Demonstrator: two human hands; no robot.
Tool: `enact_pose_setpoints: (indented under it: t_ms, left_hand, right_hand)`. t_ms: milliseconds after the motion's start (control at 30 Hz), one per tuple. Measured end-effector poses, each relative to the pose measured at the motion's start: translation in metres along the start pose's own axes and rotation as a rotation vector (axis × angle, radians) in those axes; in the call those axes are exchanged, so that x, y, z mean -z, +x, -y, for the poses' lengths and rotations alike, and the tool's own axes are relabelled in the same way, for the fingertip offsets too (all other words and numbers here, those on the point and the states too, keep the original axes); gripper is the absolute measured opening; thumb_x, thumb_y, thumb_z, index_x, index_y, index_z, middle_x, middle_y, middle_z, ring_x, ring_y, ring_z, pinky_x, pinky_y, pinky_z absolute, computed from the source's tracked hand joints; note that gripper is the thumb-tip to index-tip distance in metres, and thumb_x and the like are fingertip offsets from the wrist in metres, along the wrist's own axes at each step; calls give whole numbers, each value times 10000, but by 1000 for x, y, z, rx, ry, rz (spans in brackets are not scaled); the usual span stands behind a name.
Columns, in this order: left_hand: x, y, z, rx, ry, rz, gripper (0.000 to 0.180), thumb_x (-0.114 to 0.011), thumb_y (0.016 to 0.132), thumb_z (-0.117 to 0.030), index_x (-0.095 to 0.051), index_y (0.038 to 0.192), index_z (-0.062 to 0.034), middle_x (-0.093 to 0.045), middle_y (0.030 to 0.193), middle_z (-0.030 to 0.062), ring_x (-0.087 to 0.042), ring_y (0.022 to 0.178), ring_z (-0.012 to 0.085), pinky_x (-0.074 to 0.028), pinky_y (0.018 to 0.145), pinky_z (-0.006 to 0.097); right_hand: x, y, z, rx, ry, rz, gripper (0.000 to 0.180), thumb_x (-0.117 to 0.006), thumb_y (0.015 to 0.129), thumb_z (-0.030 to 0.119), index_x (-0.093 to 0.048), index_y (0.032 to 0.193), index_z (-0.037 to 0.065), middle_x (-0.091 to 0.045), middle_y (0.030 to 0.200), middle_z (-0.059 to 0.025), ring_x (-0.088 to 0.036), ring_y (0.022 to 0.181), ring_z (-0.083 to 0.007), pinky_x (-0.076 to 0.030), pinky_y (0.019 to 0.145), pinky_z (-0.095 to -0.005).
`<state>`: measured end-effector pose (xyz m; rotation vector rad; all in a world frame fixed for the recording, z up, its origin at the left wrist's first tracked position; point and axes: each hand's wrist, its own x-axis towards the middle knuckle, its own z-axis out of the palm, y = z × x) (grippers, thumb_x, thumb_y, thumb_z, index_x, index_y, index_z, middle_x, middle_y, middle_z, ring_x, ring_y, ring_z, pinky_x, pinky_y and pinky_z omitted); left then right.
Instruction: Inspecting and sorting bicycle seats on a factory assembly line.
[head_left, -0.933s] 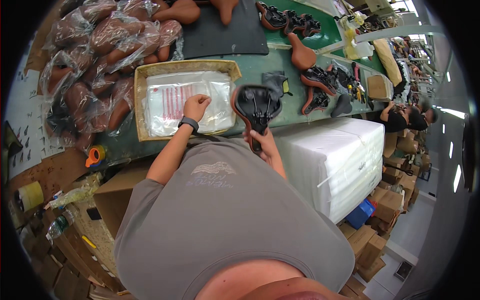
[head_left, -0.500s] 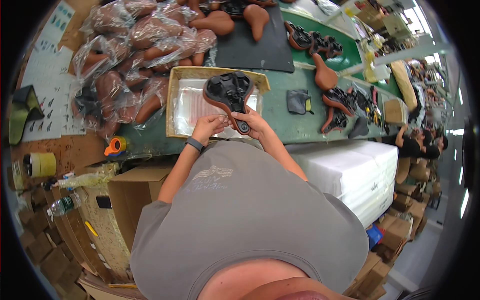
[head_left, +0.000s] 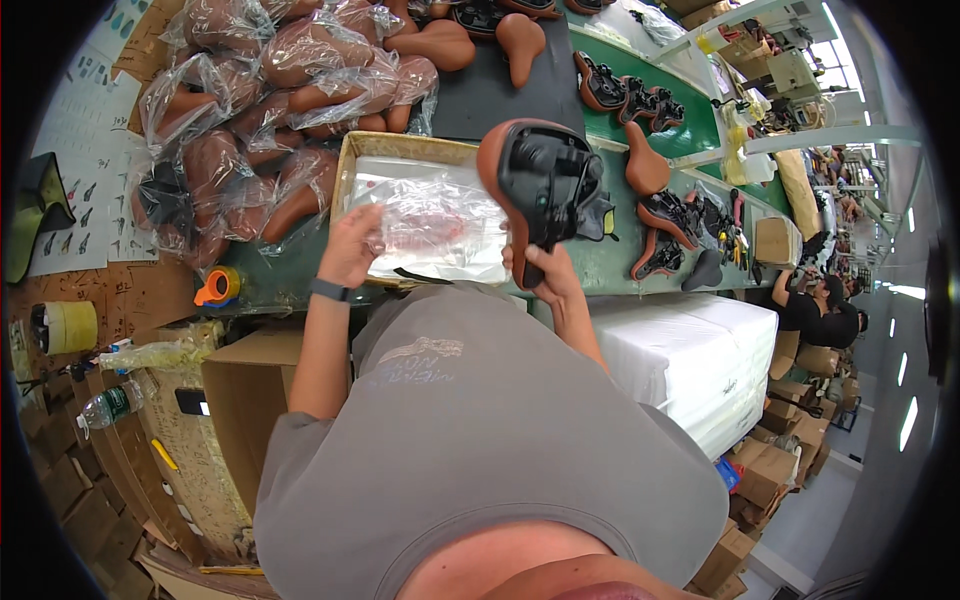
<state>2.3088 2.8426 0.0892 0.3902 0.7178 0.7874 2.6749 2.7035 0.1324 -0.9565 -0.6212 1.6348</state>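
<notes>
A brown bicycle saddle [head_left: 545, 180], its black underside facing me, is gripped by the nose in my right hand [head_left: 555, 278]. It is held up at the right end of an open cardboard box [head_left: 350, 165]. Inside that box lie flat clear plastic bags with faint red print. My left hand [head_left: 352, 246] is at the box's left side, fingers closed on the edge of a crumpled clear plastic bag [head_left: 430, 208]. The fingertips are partly lost against the plastic.
Brown saddles wrapped in plastic [head_left: 290, 90] are heaped at the back left. Bare saddles [head_left: 648, 160] lie on the green bench to the right. An orange tape roll [head_left: 218, 287] is left of the box. A white wrapped block [head_left: 690, 350] stands at my right.
My hands have parted. The right one has carried the saddle rightward and up, turning its underside. The left one has let go of the saddle, moved left and taken hold of a plastic bag.
</notes>
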Motion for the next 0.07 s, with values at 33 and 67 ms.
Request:
enact_pose_setpoints:
  t_ms: [33, 67]
  left_hand:
    - [-10, 11, 11, 1, 172, -83, 152, -781, 1062, -218, -716, 1114, -90, -606, 805, -66, -515, 621, 39, -392, 529, 252]
    - [-15, 22, 13, 69, 207, -16, 192, -809, 1042, -224, -721, 1125, -76, -636, 830, -73, -567, 660, 52, -454, 569, 259]
  right_hand:
    - [3, -3, 6, -2, -124, 63, 760, -901, 911, 276, -536, 1521, 7, -666, 1325, -170, -724, 1036, -296, -626, 879, -466]
    - [5, -9, 7, 5, -238, 114, 783, -908, 897, 259, -529, 1535, 8, -653, 1355, -170, -727, 1045, -304, -624, 891, -491]
